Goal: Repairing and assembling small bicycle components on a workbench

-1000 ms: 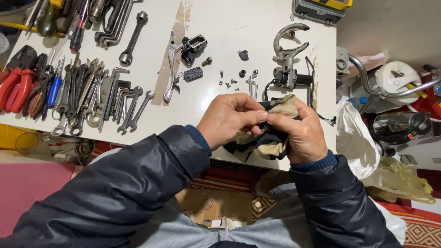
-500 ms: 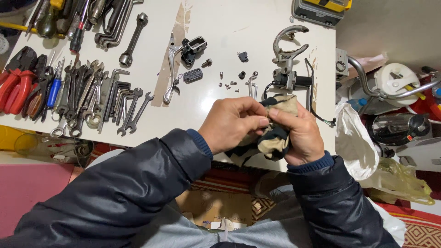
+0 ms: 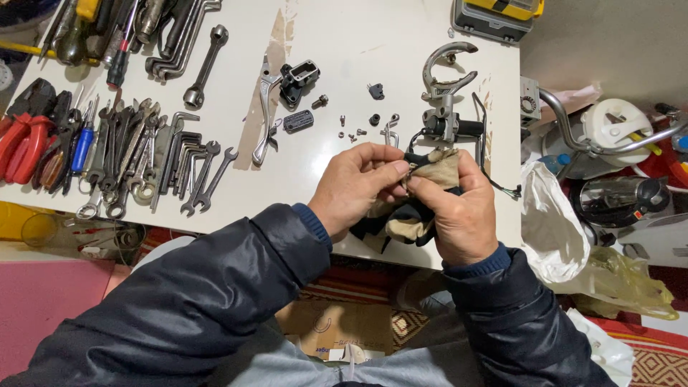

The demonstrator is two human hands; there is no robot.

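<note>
My left hand (image 3: 356,188) and my right hand (image 3: 455,209) meet over the near edge of a white table (image 3: 344,158). Both pinch a beige and black rag (image 3: 419,208) bunched between them. Whatever small piece lies inside the rag is hidden by my fingers. Just beyond my hands sits a metal lever and clamp assembly (image 3: 448,97) with a black cable. Small screws and black parts (image 3: 362,129) lie scattered in front of it.
Several wrenches (image 3: 158,161), pliers with red handles (image 3: 21,136) and screwdrivers lie at the table's left. A silver lever and black housing (image 3: 283,93) rest mid-table. A yellow-grey case (image 3: 494,14) stands at the far edge. Plastic bags (image 3: 555,229) and handlebars (image 3: 573,132) crowd the right.
My hands have shifted slightly; the fingers work the rag between them, and the view has moved a little closer to the table.
</note>
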